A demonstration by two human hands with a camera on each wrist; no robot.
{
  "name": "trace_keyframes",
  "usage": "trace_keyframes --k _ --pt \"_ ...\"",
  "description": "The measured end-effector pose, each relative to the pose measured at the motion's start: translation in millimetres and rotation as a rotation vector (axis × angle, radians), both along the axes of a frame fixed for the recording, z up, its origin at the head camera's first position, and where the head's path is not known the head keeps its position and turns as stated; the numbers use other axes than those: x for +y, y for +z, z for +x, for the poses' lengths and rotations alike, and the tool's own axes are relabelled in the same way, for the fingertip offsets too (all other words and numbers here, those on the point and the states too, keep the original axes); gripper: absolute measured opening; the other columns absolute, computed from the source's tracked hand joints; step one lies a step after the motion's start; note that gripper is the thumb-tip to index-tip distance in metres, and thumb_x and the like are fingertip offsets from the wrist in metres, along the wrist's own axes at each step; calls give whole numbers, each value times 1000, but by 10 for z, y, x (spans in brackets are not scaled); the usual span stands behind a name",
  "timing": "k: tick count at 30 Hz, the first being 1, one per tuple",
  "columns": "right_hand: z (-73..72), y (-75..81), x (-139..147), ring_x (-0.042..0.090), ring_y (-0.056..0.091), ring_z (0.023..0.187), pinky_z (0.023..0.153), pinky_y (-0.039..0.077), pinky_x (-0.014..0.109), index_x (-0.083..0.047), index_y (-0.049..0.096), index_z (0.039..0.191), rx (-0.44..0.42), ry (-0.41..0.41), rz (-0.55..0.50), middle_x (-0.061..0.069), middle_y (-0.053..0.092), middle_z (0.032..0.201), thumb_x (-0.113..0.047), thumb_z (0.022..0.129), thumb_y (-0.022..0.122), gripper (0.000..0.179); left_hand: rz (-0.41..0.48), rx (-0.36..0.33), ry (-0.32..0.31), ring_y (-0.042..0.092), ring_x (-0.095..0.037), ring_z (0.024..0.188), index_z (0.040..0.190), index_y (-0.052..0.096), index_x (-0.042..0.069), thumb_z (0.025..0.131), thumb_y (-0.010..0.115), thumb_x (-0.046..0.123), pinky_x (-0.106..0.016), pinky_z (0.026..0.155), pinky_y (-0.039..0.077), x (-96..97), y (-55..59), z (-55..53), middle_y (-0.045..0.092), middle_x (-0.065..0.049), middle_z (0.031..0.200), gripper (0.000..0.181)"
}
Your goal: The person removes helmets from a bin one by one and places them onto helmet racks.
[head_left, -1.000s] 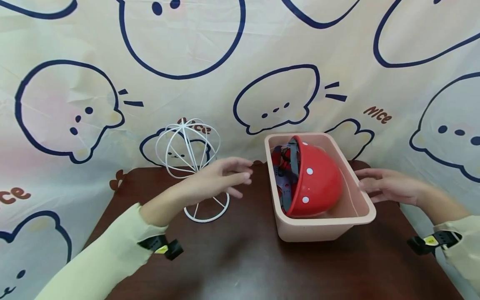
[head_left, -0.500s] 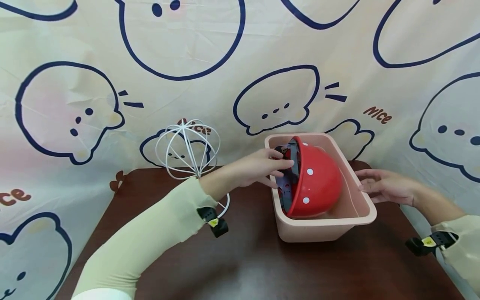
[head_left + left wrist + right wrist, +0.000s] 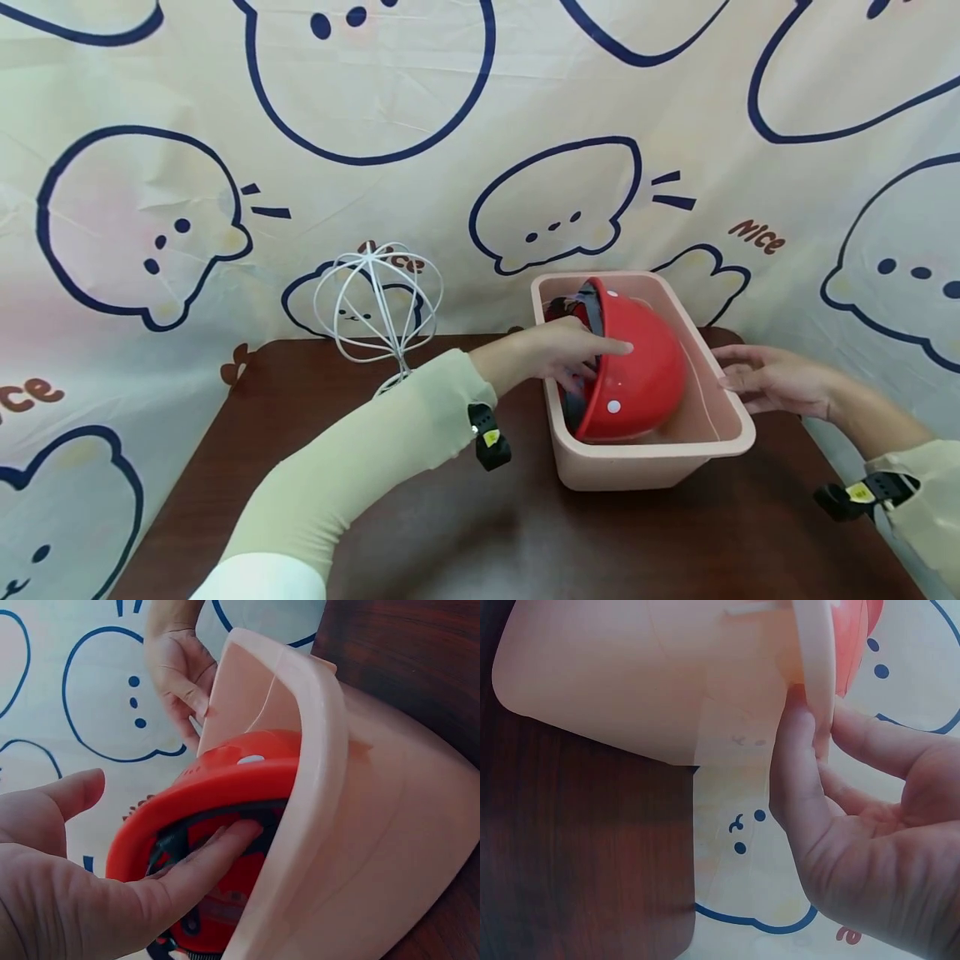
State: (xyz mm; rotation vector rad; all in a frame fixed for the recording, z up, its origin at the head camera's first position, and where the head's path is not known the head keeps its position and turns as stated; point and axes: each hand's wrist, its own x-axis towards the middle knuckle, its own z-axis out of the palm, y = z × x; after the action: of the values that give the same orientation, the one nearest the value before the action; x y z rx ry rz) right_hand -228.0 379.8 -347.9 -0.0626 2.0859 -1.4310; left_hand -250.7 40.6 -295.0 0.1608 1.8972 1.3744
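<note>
While the left hand [image 3: 558, 350] reaches into the red helmet [image 3: 645, 367], its fingertips are hard to make out in the head view; the left wrist view shows the fingers inside, nearly straight, with the thumb spread apart outside. Whether they press the lining, I cannot tell. The helmet lies on its side in the bin [image 3: 622, 471] on the desk [image 3: 420, 533], its lower part hidden by the bin's wall. The right hand [image 3: 787, 383] pinches the bin's rim between fingers and thumb, not every finger showing. Left of the bin, the sleeve [image 3: 382, 446] covers much of the wire stand's [image 3: 397, 346] foot.
</note>
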Motion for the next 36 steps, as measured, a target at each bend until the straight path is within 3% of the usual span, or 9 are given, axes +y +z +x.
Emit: trace_keyframes --k 7,14,19,26,36 --pt "-8 -36 27 22 67 107 92 58 49 6 9 157 5 3 -8 2 66 123 -18 105 56 75 7 3 85 69 -32 96 128 53 7 86 82 11 -53 92 57 151 -54 32 66 -11 105 52" --pt "2 -53 25 23 68 107 92 58 49 6 8 157 4 0 -17 3 67 124 -17 104 57 75 1 126 182 68 -33 95 122 56 3 83 78 -6 -54 91 57 214 -177 97 63 -13 102 45" --pt "6 -45 12 22 68 107 92 58 49 7 8 156 8 3 -17 2 67 123 -16 104 57 75 -10 197 206 69 -31 91 120 57 4 84 77 -7 -53 90 58 228 -218 113 63 -12 100 43" --pt "11 -47 20 21 68 107 92 58 49 7 8 156 5 8 -21 4 66 124 -16 104 57 75 -30 256 228 71 -27 91 134 57 5 85 78 -4 -51 91 58 249 -238 153 67 -9 100 55" --pt "-6 -61 26 21 67 106 91 58 49 7 10 156 14 5 -17 3 66 123 -17 105 56 74 -5 320 233 70 -25 94 137 56 6 91 73 1 -48 89 59 167 -175 171 66 -7 105 50"
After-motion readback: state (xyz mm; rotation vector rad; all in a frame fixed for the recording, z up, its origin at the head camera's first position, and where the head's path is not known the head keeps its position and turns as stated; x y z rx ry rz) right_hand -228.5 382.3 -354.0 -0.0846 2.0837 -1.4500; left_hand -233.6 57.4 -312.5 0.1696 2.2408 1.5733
